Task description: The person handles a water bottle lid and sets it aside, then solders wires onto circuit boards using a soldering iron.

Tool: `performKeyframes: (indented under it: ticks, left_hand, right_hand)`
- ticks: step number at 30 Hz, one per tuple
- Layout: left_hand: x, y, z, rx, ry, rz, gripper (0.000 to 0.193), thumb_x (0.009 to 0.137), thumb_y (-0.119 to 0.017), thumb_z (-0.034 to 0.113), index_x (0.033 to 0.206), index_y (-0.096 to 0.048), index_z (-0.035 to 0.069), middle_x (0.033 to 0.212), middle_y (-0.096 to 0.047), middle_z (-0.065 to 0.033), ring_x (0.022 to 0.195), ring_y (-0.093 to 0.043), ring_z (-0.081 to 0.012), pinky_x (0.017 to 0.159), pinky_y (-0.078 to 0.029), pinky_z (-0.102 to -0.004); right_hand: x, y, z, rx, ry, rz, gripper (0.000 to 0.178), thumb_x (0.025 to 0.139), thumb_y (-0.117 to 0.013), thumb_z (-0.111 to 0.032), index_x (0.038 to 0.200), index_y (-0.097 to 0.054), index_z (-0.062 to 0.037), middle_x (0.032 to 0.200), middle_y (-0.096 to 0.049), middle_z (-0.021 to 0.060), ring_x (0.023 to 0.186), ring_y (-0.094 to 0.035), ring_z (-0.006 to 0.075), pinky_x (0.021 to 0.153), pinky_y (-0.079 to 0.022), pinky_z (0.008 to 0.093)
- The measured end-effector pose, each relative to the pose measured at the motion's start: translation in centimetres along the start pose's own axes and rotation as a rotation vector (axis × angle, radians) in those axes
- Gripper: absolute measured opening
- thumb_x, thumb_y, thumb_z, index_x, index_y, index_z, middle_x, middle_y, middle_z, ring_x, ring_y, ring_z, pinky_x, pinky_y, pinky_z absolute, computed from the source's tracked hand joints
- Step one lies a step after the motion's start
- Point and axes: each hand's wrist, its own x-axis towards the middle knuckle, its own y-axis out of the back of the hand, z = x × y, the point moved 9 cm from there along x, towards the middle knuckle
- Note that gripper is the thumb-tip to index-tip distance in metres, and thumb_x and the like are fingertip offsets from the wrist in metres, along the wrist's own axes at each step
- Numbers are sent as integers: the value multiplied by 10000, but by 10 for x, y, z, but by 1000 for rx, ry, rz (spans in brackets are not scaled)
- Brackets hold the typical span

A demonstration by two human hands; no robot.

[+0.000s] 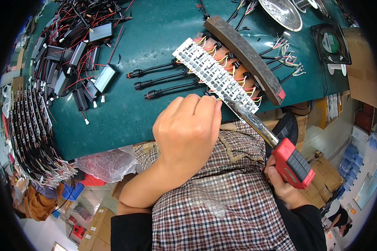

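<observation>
My left hand (188, 125) is closed in a pinch at the near edge of a white circuit board panel (222, 75). A bit of coloured wire shows by its fingertips; the rest of what it holds is hidden. In my right hand (280, 184) is a soldering iron (295, 163) with a red and black handle. Its metal barrel slants up and left to the panel's near edge, beside my left fingertips. Three black cables (161, 81) with round connectors stick out leftward from the panel. Thin coloured wires join the panel's far side.
A curved dark bar (247, 58) lies along the panel's far side, near stripped cable ends (287, 58). Grey boxy modules (107, 77) with red wires pile up at left, above hanging wired strips (29, 129). A metal dish (282, 14) and a fan (331, 44) stand at far right.
</observation>
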Motion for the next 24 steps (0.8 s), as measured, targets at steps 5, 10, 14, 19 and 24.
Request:
performKeyframes:
  ticks: [5, 10, 14, 19, 24]
  left_hand:
    - [0, -1, 2, 42, -5, -4, 200, 800, -808, 143, 770, -612, 113, 704, -528, -19, 636, -572, -193, 537, -463, -336]
    - [1, -1, 4, 73, -11, -7, 206, 787, -808, 147, 763, -605, 121, 705, -525, -16, 643, -581, -190, 537, -465, -331]
    - [1, -1, 5, 67, -13, -8, 221, 791, -805, 152, 751, -590, 121, 699, -518, -16, 641, -579, -189, 534, -464, -331]
    - [1, -2, 5, 73, -4, -16, 240, 791, -804, 153, 736, -572, 123, 692, -506, -17, 633, -571, -187, 526, -458, -331]
    - [1, -2, 6, 76, -7, -13, 243, 788, -805, 147, 732, -569, 123, 687, -500, -16, 627, -564, -184, 521, -453, -330]
  right_hand:
    - [2, -3, -3, -41, 73, -27, 211, 855, -743, -25, 1060, -702, 9, 852, -687, 109, 725, -684, 265, 673, -531, 361]
    - [5, -4, -5, -49, 83, -33, 211, 858, -739, -18, 1063, -701, 12, 857, -681, 112, 734, -683, 266, 679, -533, 361]
    - [6, -4, -4, 27, 23, 9, 203, 864, -734, -21, 1060, -698, 15, 875, -676, 119, 751, -681, 269, 686, -533, 359]
    - [9, -8, -11, -80, 113, -70, 178, 866, -729, -24, 1037, -694, 12, 881, -674, 123, 752, -679, 274, 685, -533, 364]
    - [5, -5, -10, -112, 112, -61, 173, 847, -729, -17, 1015, -696, 3, 868, -673, 123, 740, -676, 294, 671, -531, 374]
